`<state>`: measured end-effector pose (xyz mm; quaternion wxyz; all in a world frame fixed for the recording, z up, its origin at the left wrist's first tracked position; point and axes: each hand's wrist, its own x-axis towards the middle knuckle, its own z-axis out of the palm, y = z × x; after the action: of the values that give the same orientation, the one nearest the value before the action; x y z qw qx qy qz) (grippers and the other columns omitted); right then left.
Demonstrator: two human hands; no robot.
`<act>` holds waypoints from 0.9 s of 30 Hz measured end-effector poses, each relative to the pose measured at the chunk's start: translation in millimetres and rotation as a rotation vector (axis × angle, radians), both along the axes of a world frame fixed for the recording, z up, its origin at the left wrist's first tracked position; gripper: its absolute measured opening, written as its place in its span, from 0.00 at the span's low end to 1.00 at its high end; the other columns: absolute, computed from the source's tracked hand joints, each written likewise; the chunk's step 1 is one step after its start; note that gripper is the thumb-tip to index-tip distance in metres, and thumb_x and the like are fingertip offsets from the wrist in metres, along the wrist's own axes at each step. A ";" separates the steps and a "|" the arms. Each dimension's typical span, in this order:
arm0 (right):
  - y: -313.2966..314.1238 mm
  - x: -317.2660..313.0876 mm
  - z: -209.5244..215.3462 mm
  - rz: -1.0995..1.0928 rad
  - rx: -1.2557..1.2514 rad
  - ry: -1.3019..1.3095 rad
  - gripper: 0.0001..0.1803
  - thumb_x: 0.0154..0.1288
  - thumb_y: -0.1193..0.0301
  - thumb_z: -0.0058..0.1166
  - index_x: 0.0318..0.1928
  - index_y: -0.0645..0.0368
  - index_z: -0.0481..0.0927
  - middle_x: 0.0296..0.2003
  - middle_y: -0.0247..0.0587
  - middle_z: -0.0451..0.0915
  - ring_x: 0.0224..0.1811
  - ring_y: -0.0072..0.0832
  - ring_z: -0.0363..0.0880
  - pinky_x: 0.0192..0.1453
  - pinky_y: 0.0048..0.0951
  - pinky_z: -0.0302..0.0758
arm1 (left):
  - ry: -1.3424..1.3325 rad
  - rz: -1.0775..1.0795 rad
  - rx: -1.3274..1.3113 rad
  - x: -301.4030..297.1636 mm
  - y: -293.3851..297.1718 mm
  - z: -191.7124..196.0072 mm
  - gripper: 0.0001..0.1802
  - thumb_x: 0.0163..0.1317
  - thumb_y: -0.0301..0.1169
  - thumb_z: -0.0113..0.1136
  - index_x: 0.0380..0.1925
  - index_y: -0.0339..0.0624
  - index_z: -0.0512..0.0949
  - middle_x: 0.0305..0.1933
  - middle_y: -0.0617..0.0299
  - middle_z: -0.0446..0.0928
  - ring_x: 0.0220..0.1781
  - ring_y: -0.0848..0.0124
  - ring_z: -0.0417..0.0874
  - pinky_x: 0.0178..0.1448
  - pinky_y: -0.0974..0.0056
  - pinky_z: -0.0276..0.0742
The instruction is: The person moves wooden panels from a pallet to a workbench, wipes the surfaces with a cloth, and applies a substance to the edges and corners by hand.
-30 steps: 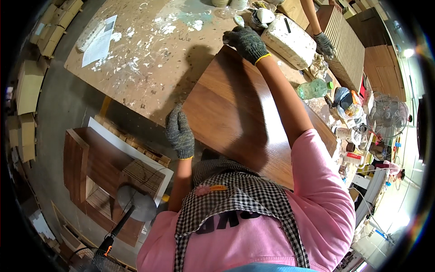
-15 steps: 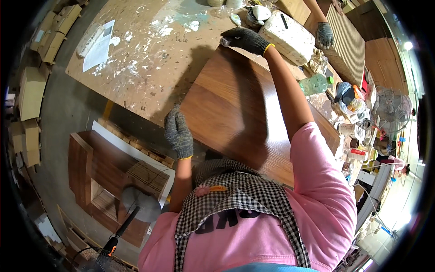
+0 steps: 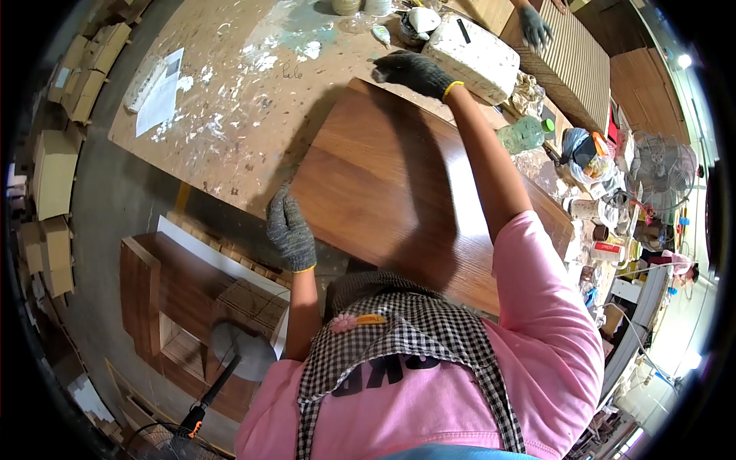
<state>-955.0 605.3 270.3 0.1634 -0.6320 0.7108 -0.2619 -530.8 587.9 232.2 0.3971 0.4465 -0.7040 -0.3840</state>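
Note:
A large brown wood-grain panel (image 3: 368, 169) lies slantwise on the paint-spotted worktable in front of me. At its left corner is my left hand (image 3: 291, 234) in a grey knitted glove, its fingers pressed together around the near edge. My right arm reaches across the panel. Its hand (image 3: 414, 73), in a dark glove with a yellow cuff, is over the far corner. The fingers there are curled in, and a small pale bit shows at their tips, too little to name. The arm's shadow falls over the panel's middle.
Beyond the panel sit a white spattered block (image 3: 471, 57), a green-capped bottle (image 3: 524, 134) and a paper sheet (image 3: 161, 96). A co-worker's gloved hand (image 3: 534, 29) is by stacked ribbed boards (image 3: 571, 69). Left below stand a brown cabinet (image 3: 180, 268) and a fan (image 3: 241, 351).
The view has shifted slightly. My right hand has moved a little rightward relative to the table, while my left stays at the panel's corner. The co-worker's hand has moved farther away.

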 end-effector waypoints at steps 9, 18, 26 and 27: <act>11.9 14.4 -1.2 0.021 -0.011 0.122 0.21 0.69 0.60 0.56 0.57 0.55 0.81 0.57 0.47 0.80 0.60 0.45 0.77 0.65 0.39 0.72 | -0.038 0.016 -0.045 -1.4 1.9 4.1 0.13 0.73 0.27 0.51 0.50 0.32 0.80 0.49 0.51 0.82 0.49 0.61 0.81 0.57 0.59 0.76; 109.0 3.2 16.7 -0.087 -0.039 -0.011 0.14 0.67 0.69 0.57 0.51 0.57 0.84 0.53 0.47 0.82 0.57 0.44 0.79 0.62 0.38 0.75 | 0.018 0.018 -0.041 -1.2 5.3 0.8 0.14 0.74 0.28 0.51 0.50 0.30 0.80 0.50 0.52 0.82 0.50 0.63 0.80 0.59 0.60 0.75; 102.8 13.1 11.5 -0.095 0.025 0.065 0.16 0.68 0.68 0.57 0.55 0.55 0.82 0.54 0.49 0.80 0.58 0.46 0.77 0.63 0.39 0.74 | -0.016 0.028 -0.099 -0.7 3.6 1.1 0.14 0.73 0.27 0.51 0.50 0.30 0.80 0.50 0.51 0.82 0.50 0.61 0.80 0.59 0.59 0.75; 108.6 8.9 7.9 -0.136 0.023 -0.018 0.17 0.68 0.68 0.58 0.55 0.56 0.82 0.54 0.49 0.80 0.58 0.46 0.77 0.63 0.40 0.74 | -0.005 0.028 -0.091 -2.1 4.3 1.2 0.14 0.73 0.28 0.51 0.50 0.30 0.80 0.50 0.50 0.82 0.50 0.61 0.81 0.59 0.59 0.75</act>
<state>-946.1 713.9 278.3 0.1589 -0.5778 0.7536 -0.2701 -532.8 592.2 233.4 0.4205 0.4387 -0.7153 -0.3451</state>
